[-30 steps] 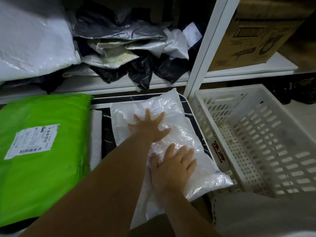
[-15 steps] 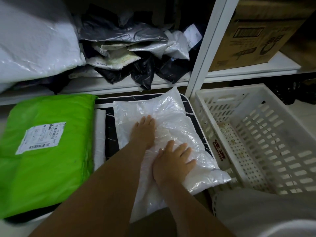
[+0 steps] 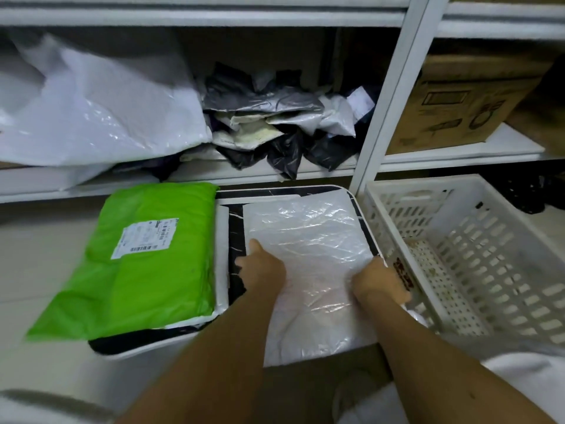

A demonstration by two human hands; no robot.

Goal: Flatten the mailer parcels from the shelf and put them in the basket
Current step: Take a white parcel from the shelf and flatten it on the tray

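Observation:
A crinkled white mailer parcel (image 3: 308, 240) lies flat on a dark marbled tray (image 3: 237, 228) on the floor. My left hand (image 3: 261, 269) grips its left edge, thumb on top. My right hand (image 3: 380, 281) holds its right edge beside the basket. The white slotted basket (image 3: 477, 255) stands to the right with nothing in it. On the shelf (image 3: 198, 175) behind sits a heap of black, grey and white mailers (image 3: 275, 130).
A green parcel (image 3: 146, 264) with a shipping label covers the tray's left side. A big white bag (image 3: 91, 117) fills the shelf's left. A white shelf post (image 3: 385, 102) rises between tray and basket. A cardboard box (image 3: 458, 102) sits on the right shelf.
Both hands have left the top of the white mailer, where they pressed palm down, and now hold its left and right edges. The camera has pulled back and up.

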